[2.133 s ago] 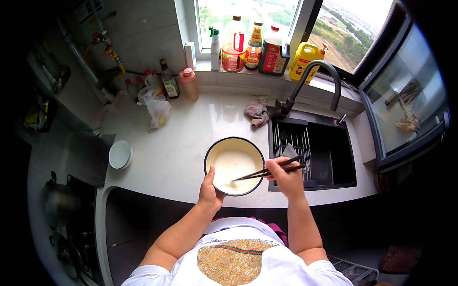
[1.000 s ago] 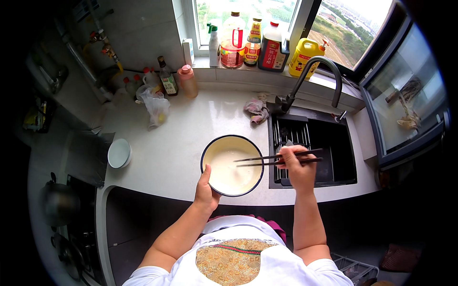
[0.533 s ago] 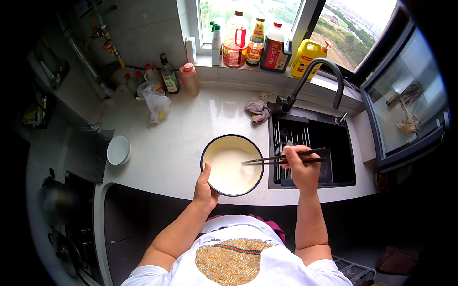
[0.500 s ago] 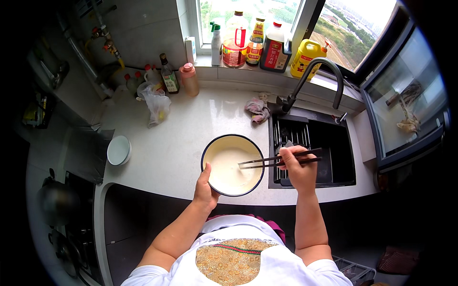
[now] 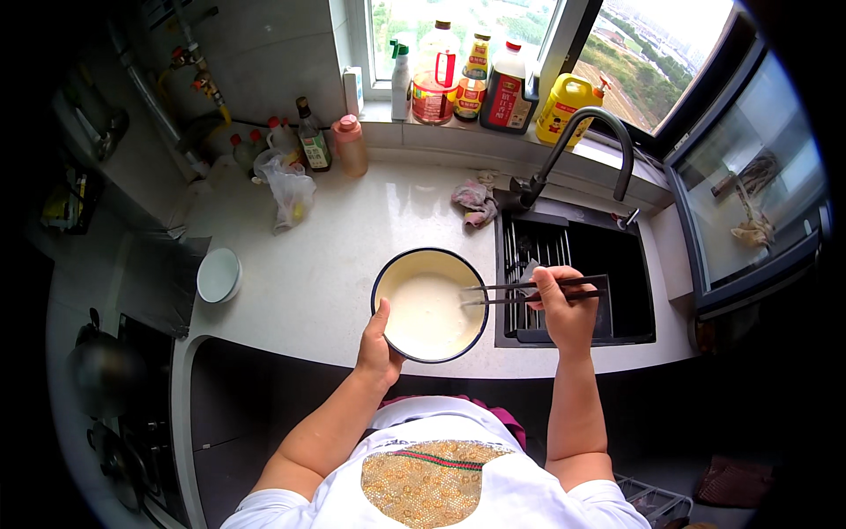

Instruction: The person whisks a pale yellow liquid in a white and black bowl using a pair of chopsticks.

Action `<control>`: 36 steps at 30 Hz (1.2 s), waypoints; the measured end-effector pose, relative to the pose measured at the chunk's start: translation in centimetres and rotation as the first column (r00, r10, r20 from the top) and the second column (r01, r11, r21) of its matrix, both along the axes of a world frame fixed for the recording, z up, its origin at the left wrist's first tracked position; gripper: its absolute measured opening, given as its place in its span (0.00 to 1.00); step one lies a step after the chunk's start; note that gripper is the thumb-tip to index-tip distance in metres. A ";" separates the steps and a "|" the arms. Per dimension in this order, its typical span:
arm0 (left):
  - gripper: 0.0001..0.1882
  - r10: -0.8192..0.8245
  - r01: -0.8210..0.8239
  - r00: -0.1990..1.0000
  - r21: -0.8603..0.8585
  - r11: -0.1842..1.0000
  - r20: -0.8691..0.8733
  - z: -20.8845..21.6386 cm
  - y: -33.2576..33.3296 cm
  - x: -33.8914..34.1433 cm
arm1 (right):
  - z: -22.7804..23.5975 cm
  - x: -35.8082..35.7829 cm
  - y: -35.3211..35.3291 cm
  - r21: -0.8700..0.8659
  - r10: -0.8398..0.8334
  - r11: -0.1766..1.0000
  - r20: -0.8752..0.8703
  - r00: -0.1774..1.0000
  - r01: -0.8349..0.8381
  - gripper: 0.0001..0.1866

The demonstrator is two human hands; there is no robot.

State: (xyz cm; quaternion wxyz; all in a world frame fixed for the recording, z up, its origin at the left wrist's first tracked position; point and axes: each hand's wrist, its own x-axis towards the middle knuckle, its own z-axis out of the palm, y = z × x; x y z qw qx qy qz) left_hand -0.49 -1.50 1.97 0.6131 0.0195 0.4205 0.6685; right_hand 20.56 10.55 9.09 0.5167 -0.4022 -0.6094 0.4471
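Seen from above: a round bowl (image 5: 430, 304) with a dark rim, holding pale creamy batter, standing on a white worktop (image 5: 326, 264) near its front edge. Left hand (image 5: 377, 344) gripping the bowl's near-left rim, thumb along the edge, fingers curled under the side. Right hand (image 5: 562, 304) just right of the bowl, closed around a pair of dark chopsticks (image 5: 529, 291), held nearly level, their tips reaching over the bowl's right rim into the batter. Right of the bowl, directly beneath that hand, a dark sink (image 5: 577, 282) with a ridged rack inside and a curved dark tap (image 5: 582, 145) at its back. Behind the bowl, a crumpled cloth (image 5: 476, 198) beside the tap's base. Farther back, along the window sill, a row of bottles (image 5: 480, 84). Left of the bowl, a small white dish (image 5: 218, 275); behind that, a knotted plastic bag (image 5: 289, 189) and several small bottles. Far left of the bowl, a dark pot (image 5: 101, 370) on the stove.
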 end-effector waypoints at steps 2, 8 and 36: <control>0.30 0.004 -0.004 1.000 0.010 1.000 -0.014 0.3 0.0 -0.1 | 0.2 0.5 0.3 0.013 -0.037 0.999 0.021 0.999 0.037 0.09; 0.30 -0.003 0.003 1.000 0.019 1.000 -0.017 0.0 0.1 0.0 | 0.8 0.7 0.2 0.015 -0.018 1.000 0.016 1.000 0.018 0.09; 0.31 0.030 -0.029 0.999 0.022 0.999 -0.013 0.3 -0.4 -0.1 | -1.2 -0.7 -0.1 -0.055 0.001 0.998 -0.028 1.000 -0.002 0.08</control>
